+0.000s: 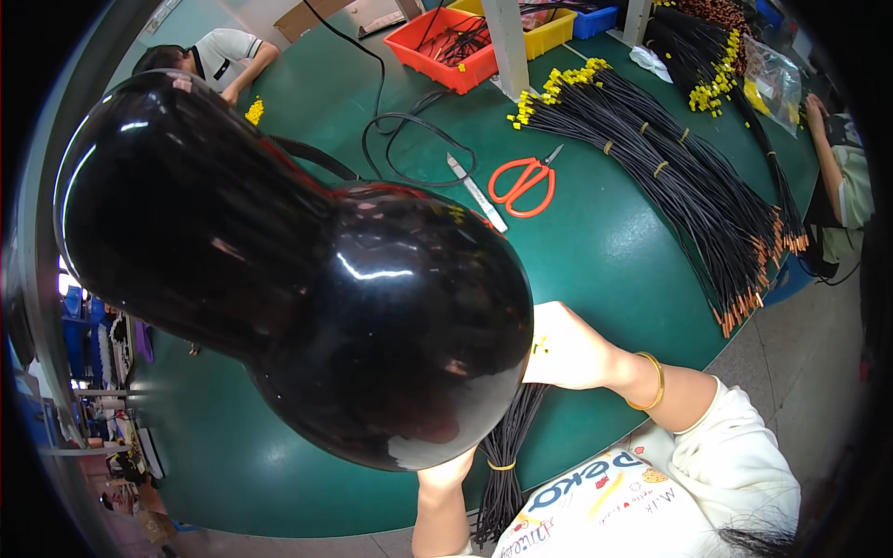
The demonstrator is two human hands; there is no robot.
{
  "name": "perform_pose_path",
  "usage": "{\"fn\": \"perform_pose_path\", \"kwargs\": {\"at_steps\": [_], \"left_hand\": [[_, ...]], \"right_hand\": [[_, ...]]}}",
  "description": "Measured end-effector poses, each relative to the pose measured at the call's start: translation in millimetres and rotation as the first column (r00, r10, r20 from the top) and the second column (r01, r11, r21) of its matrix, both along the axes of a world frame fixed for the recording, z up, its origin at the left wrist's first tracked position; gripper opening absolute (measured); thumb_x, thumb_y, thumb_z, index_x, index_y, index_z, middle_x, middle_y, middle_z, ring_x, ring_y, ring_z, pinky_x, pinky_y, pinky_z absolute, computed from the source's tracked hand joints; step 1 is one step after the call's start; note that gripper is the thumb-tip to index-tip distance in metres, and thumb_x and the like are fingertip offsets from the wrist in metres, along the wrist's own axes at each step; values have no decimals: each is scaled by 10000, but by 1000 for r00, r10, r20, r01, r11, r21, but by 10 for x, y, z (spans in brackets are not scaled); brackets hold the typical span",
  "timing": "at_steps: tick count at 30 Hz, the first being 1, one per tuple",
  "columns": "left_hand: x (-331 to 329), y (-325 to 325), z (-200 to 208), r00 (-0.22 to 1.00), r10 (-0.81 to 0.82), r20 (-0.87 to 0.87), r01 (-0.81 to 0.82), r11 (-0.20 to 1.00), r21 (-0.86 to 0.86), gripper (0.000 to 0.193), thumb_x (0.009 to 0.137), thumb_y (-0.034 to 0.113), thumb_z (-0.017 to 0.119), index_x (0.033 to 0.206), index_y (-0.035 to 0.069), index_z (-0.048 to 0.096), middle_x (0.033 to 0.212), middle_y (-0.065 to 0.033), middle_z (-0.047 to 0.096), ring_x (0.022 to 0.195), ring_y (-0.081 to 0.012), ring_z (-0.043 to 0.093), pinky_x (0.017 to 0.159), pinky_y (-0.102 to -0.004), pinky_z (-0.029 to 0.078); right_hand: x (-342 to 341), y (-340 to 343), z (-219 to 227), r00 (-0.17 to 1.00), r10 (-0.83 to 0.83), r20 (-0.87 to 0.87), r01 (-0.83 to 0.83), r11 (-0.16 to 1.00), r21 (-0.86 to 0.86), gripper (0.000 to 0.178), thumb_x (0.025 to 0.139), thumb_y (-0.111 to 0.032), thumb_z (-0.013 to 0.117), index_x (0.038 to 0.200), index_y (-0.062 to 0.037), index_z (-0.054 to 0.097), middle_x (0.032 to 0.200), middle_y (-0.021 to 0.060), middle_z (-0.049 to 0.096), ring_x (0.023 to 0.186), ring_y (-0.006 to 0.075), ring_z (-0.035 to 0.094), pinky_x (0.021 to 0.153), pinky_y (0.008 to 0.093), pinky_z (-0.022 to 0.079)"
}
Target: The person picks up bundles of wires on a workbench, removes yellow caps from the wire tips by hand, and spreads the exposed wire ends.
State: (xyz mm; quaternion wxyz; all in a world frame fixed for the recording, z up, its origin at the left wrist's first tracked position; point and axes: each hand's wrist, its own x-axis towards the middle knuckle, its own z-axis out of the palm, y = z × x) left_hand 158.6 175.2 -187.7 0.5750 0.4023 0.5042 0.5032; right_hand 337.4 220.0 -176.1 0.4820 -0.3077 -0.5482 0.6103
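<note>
A large glossy black rounded housing (pixel 400 325), like a lamp head on a thick neck, blocks the middle of the view. My right hand (pixel 569 349) comes in from the right, a gold bangle (pixel 659 381) on its wrist; the housing covers its fingers. Small yellow bits (pixel 541 346) show at its edge. Of my left hand (pixel 448 472) only the wrist side shows below the housing, the fingers hidden. Between my hands, a bundle of black cables (pixel 502 479) tied with a tan band hangs toward my lap. What either hand holds is hidden.
Red-handled scissors (pixel 523 186) and a utility knife (pixel 476 192) lie on the green table (pixel 614 270). Banded black cables (pixel 651 167) with yellow ends spread at right. A red bin (pixel 442 46) stands at the back. Other people sit at far left (pixel 228 60) and right (pixel 842 158).
</note>
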Motion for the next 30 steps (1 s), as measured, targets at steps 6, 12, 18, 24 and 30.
{"fn": "perform_pose_path", "kwargs": {"at_steps": [6,12,18,24,30], "left_hand": [[-28,-12,-54,999,34,-39,-32,999,42,198,674,-63,629,861,-78,563,768,-90,578,635,-122,539,628,-229,448],[130,25,73,986,17,-168,-4,997,77,231,675,-108,622,899,-80,572,825,-88,594,721,-116,561,709,-231,453],[154,-12,283,995,-30,-94,34,999,37,210,676,-108,616,881,-76,581,828,-77,587,742,-99,543,702,-214,435],[84,56,179,992,-60,-113,63,998,27,189,682,-76,607,868,-71,573,791,-86,578,694,-117,538,653,-209,427],[-42,1,-105,995,97,-17,-96,994,56,187,678,-44,610,859,-71,571,761,-94,580,664,-136,550,642,-225,441]], "right_hand": [[-8,14,-38,992,30,-122,-33,999,-24,245,748,-127,640,935,12,563,839,61,601,784,95,548,735,252,448],[63,39,102,978,32,204,-54,993,103,282,719,-165,669,927,4,580,836,86,624,772,131,584,732,255,451],[0,-12,117,993,17,116,-18,1000,10,263,710,-171,676,888,5,598,816,88,630,744,136,595,708,258,461],[41,3,42,999,30,-11,-31,999,-42,203,748,-127,635,896,6,594,812,77,624,757,116,580,712,263,459],[53,16,119,998,64,24,-64,998,8,185,764,-120,616,905,0,596,833,77,613,796,113,566,732,261,450]]}}
